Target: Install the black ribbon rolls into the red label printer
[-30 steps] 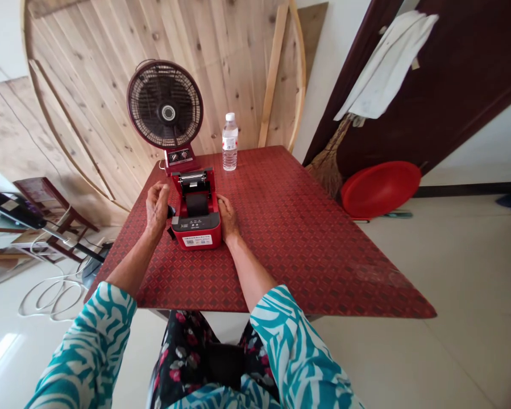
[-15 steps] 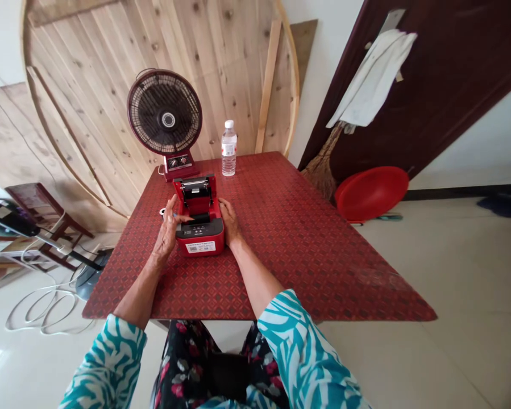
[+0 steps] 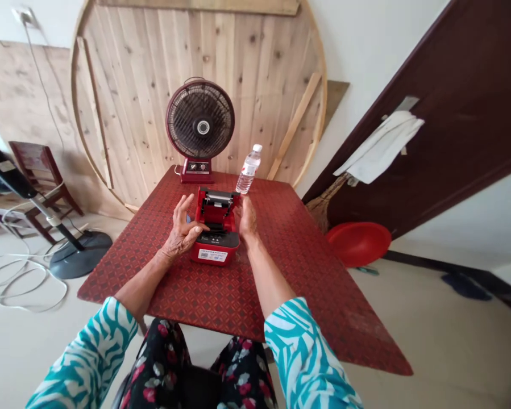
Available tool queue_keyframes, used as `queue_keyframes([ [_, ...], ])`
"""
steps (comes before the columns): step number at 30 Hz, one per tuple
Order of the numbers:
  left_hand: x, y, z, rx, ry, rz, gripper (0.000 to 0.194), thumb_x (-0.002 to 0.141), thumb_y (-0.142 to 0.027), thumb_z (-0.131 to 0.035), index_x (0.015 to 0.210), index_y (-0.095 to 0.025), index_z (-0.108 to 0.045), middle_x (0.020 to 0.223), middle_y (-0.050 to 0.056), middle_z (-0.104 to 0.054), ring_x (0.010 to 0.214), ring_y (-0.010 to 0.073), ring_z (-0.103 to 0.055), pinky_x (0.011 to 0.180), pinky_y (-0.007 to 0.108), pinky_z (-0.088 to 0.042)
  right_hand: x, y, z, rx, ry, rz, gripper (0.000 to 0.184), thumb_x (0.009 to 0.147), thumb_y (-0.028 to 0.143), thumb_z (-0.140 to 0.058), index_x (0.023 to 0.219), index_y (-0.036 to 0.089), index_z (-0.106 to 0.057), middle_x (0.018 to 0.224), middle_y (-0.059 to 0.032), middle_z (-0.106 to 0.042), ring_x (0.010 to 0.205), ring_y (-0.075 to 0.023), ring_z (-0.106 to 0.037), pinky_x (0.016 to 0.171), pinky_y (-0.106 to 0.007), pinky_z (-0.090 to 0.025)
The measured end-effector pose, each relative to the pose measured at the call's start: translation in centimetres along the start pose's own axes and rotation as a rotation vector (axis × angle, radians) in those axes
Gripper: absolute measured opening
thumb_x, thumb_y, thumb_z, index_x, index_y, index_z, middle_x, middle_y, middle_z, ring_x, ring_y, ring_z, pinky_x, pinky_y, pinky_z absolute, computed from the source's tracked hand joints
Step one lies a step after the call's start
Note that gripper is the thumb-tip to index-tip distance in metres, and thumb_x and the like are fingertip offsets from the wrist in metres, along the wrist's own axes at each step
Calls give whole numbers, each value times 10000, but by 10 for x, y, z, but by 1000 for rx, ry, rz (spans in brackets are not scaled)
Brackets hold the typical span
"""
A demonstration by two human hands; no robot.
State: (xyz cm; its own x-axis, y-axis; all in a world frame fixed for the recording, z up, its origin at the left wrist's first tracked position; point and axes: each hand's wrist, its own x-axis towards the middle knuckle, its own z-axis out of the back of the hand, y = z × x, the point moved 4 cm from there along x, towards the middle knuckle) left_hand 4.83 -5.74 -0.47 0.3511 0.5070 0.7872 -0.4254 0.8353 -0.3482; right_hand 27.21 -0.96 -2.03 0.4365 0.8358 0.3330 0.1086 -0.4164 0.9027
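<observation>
A small red and black label printer point(image 3: 215, 255) stands on the table with its lid raised and its inside showing. At its left side, my left hand point(image 3: 182, 230) is open: the thumb reaches over the front of the compartment and the other fingers are spread upward. A small bluish bit shows behind that hand, too small to make out. My right hand point(image 3: 248, 220) holds the printer's right side near the raised lid, its fingers partly hidden. Inside the compartment lies a dark roller point(image 3: 215, 226).
A maroon fan point(image 3: 202, 126) stands behind the printer on the red patterned table point(image 3: 298, 272), with a clear water bottle point(image 3: 247, 170) right of it. A pole stand point(image 3: 80, 253) and loose cables are on the left floor; a red basin point(image 3: 357, 244) is at right.
The view has turned, so the table's contents appear farther right. My left hand's fingers have lifted and spread beside the printer. My right hand stays at its right side.
</observation>
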Motion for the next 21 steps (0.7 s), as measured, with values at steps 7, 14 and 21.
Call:
queue_keyframes([
  [7, -4, -2, 5, 16, -101, 8, 577, 969, -667, -365, 1012, -192, -689, 1626, 141, -309, 1503, 339, -272, 1197, 559, -274, -54, 2, 22, -261, -51, 138, 457, 915, 574, -387, 866, 228, -681, 1192, -61, -696, 1174, -194, -607, 1057, -398, -457],
  [14, -6, 0, 0, 19, 41, 88, 613, 1009, -611, -244, 1214, -199, -649, 1465, 149, -532, 1433, 303, -387, 1174, 527, -280, -67, 3, 22, -351, -47, 200, 480, 915, 602, -371, 931, 222, -664, 1180, -87, -681, 1172, -211, -595, 1092, -428, -424],
  [21, -3, 0, 0, 31, 123, 122, 445, 1018, -423, -327, 1151, -213, -695, 1264, 92, -697, 1205, 218, -610, 1204, 481, -204, -71, 1, 22, -366, -59, 211, 471, 926, 565, -331, 945, 225, -657, 1169, -86, -674, 1160, -205, -596, 1079, -419, -434],
])
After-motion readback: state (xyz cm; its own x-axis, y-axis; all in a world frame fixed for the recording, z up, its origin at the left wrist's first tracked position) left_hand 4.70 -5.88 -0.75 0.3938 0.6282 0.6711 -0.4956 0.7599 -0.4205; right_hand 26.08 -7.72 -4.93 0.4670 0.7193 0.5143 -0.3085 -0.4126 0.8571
